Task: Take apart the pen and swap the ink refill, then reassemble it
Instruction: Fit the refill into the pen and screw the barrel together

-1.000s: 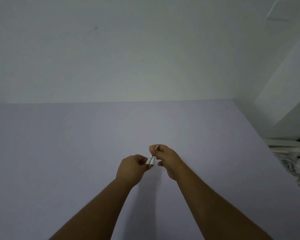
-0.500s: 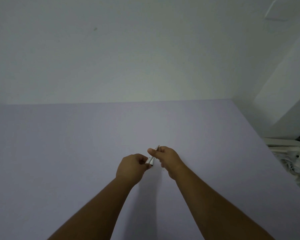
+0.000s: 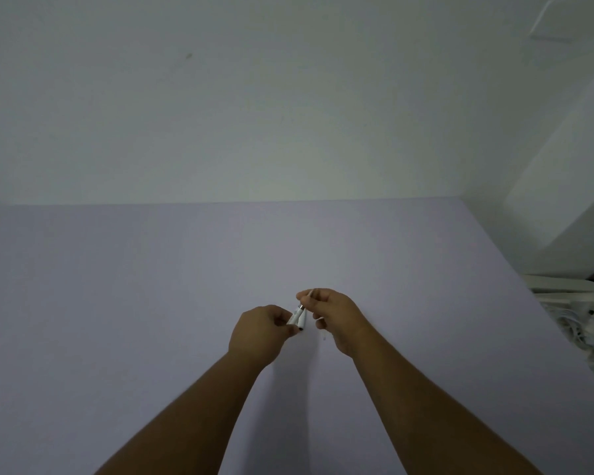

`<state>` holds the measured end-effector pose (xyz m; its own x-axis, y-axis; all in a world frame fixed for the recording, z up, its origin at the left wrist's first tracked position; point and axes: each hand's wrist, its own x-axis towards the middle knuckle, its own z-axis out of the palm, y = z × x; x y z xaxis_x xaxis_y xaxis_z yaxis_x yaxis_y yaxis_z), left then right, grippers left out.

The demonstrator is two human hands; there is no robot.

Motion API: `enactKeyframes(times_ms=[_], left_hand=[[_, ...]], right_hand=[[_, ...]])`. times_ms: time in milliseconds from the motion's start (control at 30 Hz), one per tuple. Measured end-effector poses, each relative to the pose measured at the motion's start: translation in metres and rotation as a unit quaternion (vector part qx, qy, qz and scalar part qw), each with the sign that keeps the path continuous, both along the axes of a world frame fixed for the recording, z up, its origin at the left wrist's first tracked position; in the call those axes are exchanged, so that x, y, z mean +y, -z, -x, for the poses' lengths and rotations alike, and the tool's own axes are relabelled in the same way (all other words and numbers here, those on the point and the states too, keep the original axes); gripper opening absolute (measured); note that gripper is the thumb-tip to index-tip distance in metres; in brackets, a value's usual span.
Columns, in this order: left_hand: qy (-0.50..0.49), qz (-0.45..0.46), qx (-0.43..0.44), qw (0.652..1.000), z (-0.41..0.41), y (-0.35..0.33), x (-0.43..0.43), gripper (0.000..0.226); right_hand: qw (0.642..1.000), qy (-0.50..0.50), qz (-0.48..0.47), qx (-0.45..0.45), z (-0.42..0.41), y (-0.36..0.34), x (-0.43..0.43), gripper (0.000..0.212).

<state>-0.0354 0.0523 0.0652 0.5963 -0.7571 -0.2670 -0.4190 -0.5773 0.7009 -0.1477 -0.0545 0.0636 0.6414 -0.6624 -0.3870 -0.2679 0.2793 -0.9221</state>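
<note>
Above the table (image 3: 151, 303), at six o'clock, the left hand (image 3: 259, 332) and right hand (image 3: 336, 318) pinch the pen (image 3: 297, 317); it looks light, slim and slippery, best held by its ends.

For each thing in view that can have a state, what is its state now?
left hand: closed on the white pen parts
right hand: pinching a thin piece, likely the refill
white pen parts: held above the table, tilted, between both hands
thin piece: mostly hidden by fingers

No text, label or number can be read anywhere; the view is perhaps too dim.
</note>
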Motion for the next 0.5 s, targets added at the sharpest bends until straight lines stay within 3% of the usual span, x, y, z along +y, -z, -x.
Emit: enactKeyframes(times_ms=[100,233,333,433,500], left_hand=[[0.000,-0.001,0.000,1.000,-0.0002,0.0009,-0.0021,0.009],[-0.007,-0.002,0.019,1.000,-0.0003,0.0015,-0.0053,0.012],[0.002,-0.001,0.007,1.000,-0.0005,0.0016,-0.0058,0.015],[0.006,0.002,0.003,1.000,0.0012,0.0016,-0.0069,0.016],[-0.001,0.005,0.019,1.000,0.0017,0.0018,-0.0083,0.014]], right_hand=[[0.997,0.021,0.025,0.063,-0.0034,0.0012,-0.0014,0.034],[1.000,-0.020,-0.003,0.002,-0.0006,0.0033,-0.0040,0.010],[1.000,-0.008,0.012,0.021,-0.0030,0.0007,-0.0027,0.010],[0.998,0.012,0.027,0.064,-0.0074,-0.0006,-0.0015,0.033],[0.999,-0.001,0.021,0.048,-0.0070,-0.0023,-0.0016,0.027]])
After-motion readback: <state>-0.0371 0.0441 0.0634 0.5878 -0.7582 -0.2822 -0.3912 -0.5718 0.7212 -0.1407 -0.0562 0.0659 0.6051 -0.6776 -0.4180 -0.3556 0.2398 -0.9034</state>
